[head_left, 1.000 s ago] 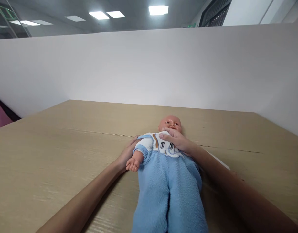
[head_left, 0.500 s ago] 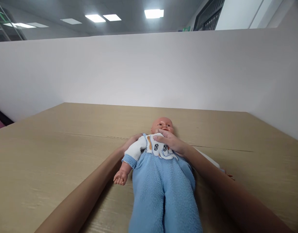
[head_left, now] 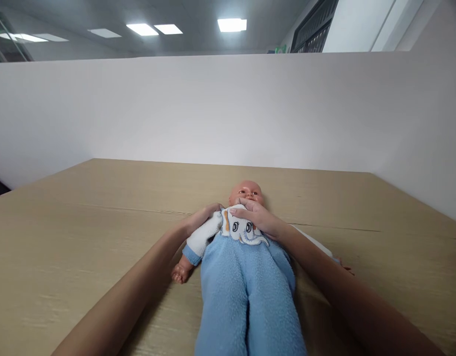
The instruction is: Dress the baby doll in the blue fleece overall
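A baby doll [head_left: 246, 190] lies on its back on the wooden table [head_left: 83, 222], head away from me. It wears a blue fleece romper [head_left: 246, 291] with a white elephant bib patch and white sleeves. My left hand [head_left: 202, 216] is closed on the romper at the doll's shoulder by the white sleeve. At the collar just under the doll's chin, my right hand [head_left: 257, 217] pinches the fabric. The doll's bare hand [head_left: 179, 273] rests on the table beside my left forearm. Its other arm is mostly hidden behind my right forearm.
White partition walls [head_left: 228, 109] stand along the back and right of the table. Ceiling lights show above them. A dark pink object sits at the far left edge.
My left hand has slid up from beside the doll's arm to its shoulder. The doll's arm has dropped and straightened along its side. My right hand stays at the collar.
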A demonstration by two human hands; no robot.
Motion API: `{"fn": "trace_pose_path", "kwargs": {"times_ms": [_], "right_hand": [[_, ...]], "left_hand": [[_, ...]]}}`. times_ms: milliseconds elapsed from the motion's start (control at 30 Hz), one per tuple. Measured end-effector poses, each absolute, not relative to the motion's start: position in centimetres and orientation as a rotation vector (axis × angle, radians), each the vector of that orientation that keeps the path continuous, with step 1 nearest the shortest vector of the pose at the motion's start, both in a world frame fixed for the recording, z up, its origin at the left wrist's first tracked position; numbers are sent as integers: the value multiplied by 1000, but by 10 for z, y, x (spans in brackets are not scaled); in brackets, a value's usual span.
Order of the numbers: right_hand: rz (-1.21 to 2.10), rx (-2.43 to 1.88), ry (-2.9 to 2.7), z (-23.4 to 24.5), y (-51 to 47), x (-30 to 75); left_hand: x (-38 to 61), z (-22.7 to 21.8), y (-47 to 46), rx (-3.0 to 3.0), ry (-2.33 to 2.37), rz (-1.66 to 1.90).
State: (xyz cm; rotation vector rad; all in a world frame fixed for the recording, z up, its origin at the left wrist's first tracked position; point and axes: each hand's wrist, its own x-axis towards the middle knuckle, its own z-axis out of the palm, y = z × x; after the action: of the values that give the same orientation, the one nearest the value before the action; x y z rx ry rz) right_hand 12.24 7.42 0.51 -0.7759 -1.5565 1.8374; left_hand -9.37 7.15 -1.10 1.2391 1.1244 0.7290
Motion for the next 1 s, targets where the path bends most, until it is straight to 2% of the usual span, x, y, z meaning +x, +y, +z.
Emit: {"fn": "trace_pose_path", "kwargs": {"times_ms": [167,233,367,467,567,700,833,933,1000], "right_hand": [[1765,-822,-1673,18,72,123],[1582,-898,-1856,31,71,131],[966,-1235,-2330,56,69,157],[863,-1443,-2472,59,70,169],[830,-1463,-2507,52,66,168],[558,-1461,-2336,38,45,176],[279,-1385,-2219,6,11,233],[280,-1438,-2244,-24,-19,291],[347,-1515,-2198,-37,-37,319]], "left_hand": [[-106,-5,70,1390,1291,710],[-111,1,67,1445,1392,719],[-122,13,58,1631,1510,650],[-126,15,54,1818,1489,555],[-124,9,54,1916,1400,574],[-122,-1,57,1974,1355,594],[-123,2,54,2167,1509,696],[-107,22,41,2392,1570,882],[-84,38,29,2457,1395,994]]}}
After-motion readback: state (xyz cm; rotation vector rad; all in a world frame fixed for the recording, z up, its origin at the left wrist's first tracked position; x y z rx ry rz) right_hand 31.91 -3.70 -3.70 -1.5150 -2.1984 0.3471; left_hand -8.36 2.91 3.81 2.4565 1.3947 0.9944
